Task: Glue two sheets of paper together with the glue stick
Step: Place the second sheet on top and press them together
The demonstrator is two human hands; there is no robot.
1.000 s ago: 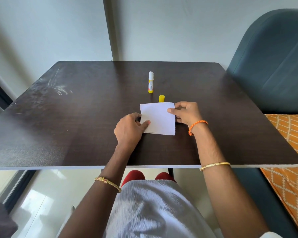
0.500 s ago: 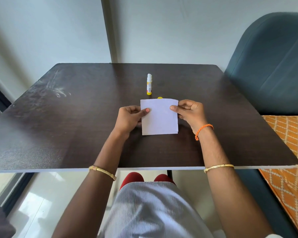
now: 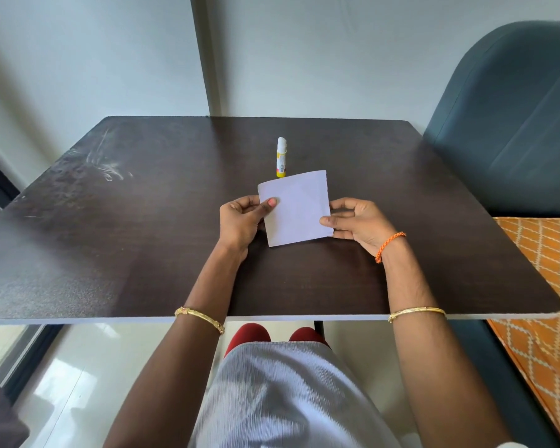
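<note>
Both hands pinching white paper, glue stick upright behind, label unreadable

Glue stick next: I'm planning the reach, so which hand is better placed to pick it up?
Probably the left hand. The glue stick stands upright just beyond the paper, nearer its left edge; the right hand grips the paper's lower right, farther away.
</note>
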